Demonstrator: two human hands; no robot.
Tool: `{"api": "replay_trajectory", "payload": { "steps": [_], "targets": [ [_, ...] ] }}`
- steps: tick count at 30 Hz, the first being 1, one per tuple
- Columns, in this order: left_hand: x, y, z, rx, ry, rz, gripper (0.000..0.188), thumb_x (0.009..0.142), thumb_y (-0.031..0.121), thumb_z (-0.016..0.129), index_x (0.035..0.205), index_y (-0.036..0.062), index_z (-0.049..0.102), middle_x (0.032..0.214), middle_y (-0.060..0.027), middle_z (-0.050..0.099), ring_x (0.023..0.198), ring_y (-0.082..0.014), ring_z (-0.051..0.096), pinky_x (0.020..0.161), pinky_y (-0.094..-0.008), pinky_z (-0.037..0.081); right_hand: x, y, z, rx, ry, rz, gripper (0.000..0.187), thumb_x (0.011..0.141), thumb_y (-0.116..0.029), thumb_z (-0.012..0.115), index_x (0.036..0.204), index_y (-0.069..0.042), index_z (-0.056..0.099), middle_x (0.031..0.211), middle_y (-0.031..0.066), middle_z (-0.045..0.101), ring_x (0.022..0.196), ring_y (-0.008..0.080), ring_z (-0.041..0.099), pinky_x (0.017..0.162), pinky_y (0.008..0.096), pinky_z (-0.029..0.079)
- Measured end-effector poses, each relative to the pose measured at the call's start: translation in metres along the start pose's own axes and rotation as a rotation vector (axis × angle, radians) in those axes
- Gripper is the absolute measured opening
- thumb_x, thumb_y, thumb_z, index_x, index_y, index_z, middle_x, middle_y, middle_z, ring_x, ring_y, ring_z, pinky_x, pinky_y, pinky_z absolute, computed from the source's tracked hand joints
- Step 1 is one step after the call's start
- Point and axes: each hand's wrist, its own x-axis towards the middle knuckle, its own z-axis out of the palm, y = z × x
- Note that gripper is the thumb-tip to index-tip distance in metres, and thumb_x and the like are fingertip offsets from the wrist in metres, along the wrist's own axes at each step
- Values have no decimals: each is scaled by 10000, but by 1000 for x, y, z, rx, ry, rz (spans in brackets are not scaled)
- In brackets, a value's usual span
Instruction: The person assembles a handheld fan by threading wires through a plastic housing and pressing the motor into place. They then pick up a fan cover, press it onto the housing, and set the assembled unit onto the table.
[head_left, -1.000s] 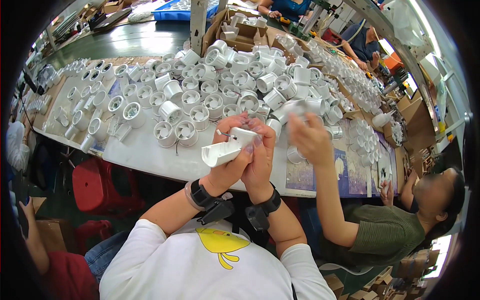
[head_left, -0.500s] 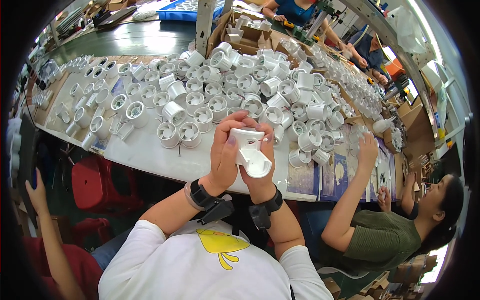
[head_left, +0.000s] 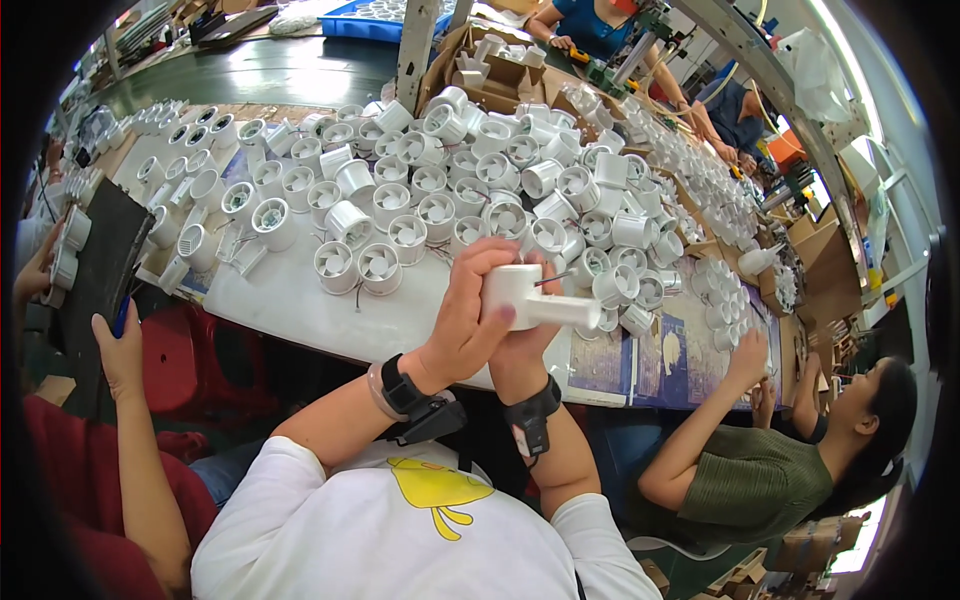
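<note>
Nearest is the wearer's white T-shirt (head_left: 300,520) with a yellow cartoon print (head_left: 430,490). Both bare forearms reach forward, each wrist strapped with a black device, one on the left (head_left: 435,420) and one on the right (head_left: 530,435). The hands meet above the near edge of the bench (head_left: 300,312), holding a white plastic housing (head_left: 515,297) with a rounded body and a narrow arm pointing right. A short dark wire (head_left: 553,278) sticks out beside that arm. The left hand (head_left: 458,328) grasps the body from the left, fingers over its top and thumb across its front. The right hand (head_left: 522,360) grasps it from behind and below, its fingers mostly hidden.

To the left, a person in dark red (head_left: 70,450) has a hand (head_left: 122,355) near a dark board (head_left: 105,275), with a blue pen-like object (head_left: 123,315) in it; a red stool (head_left: 190,360) stands behind. To the right sits a co-worker in a green top (head_left: 755,465).

Beyond the hands, many white round fan units (head_left: 380,263) crowd the bench, the two nearest side by side. Farther back are an open cardboard box (head_left: 495,98), a metal post (head_left: 413,55), a blue tray (head_left: 375,27) and a person in a blue top (head_left: 595,30).
</note>
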Motion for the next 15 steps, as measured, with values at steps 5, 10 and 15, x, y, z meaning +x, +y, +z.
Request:
{"api": "replay_trajectory", "payload": {
  "steps": [5, 10, 15],
  "targets": [
    [0, 3, -7, 276, -116, 71, 637, 814, 320, 738, 1301, 32, 445, 1327, -166, 461, 1273, -310, 409, 1061, -447, 334, 5, -15, 3, 209, 9, 85, 340, 889, -470, 517, 920, -138, 581, 937, 26, 582, 948, 183, 575, 887, 344, 474],
    [2, -2, -18, 600, -252, 209, 792, 690, 303, 837, 1315, 45, 425, 1391, -162, 409, 1298, -331, 389, 1058, -448, 342, 6, -19, -4, 151, 85, 103, 356, 882, -485, 513, 905, -135, 580, 939, 25, 583, 945, 183, 575, 870, 334, 473],
    [-4, -6, -19, 578, -261, 128, 896, 697, 330, 833, 1389, 63, 332, 1419, -127, 383, 1291, -333, 400, 1051, -434, 376, 20, -28, -18, -18, -188, -17, 363, 962, -427, 434, 941, -97, 586, 980, 34, 596, 958, 170, 572, 880, 336, 464]
  ]
}}
